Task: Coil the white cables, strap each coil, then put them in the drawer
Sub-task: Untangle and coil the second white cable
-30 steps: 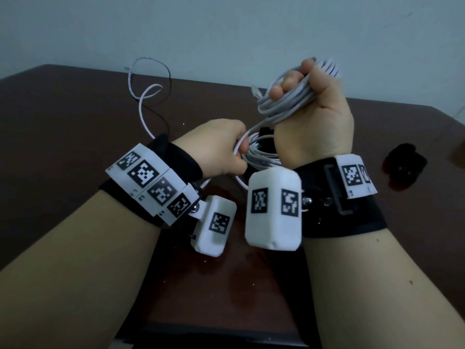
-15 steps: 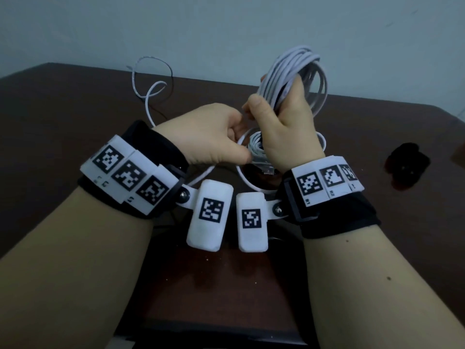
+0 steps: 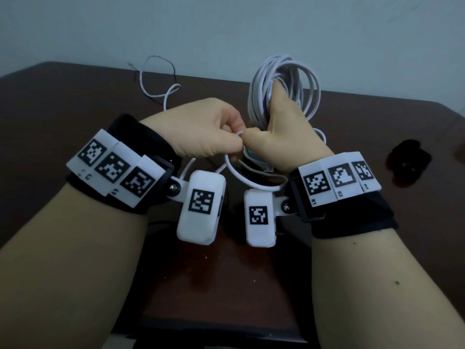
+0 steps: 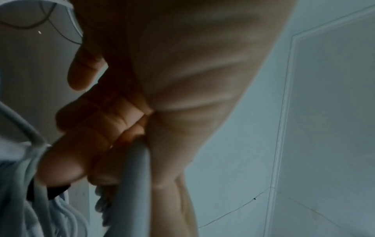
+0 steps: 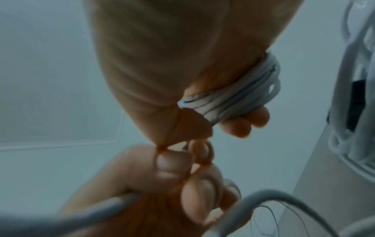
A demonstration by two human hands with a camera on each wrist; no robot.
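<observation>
My right hand [image 3: 279,127] grips a coil of white cable [image 3: 284,79] held upright above the dark brown table [image 3: 50,109]; in the right wrist view the coil's strands [image 5: 239,94] cross my palm under curled fingers [image 5: 251,118]. My left hand [image 3: 214,132] pinches a loose strand of the same cable [image 3: 236,172] right beside my right thumb; in the left wrist view that strand [image 4: 134,184] runs out from under my curled fingers [image 4: 85,128]. The free tail [image 3: 161,89] trails over the table behind my hands. The drawer is not in view.
A small black object [image 3: 407,165] lies on the table at the right. A pale wall [image 3: 226,26] stands behind the table's far edge. The near table edge [image 3: 214,331] runs below my forearms.
My right hand has turned so the coil now stands upright above it. My left hand has moved up to the right thumb and pinches the loose strand there.
</observation>
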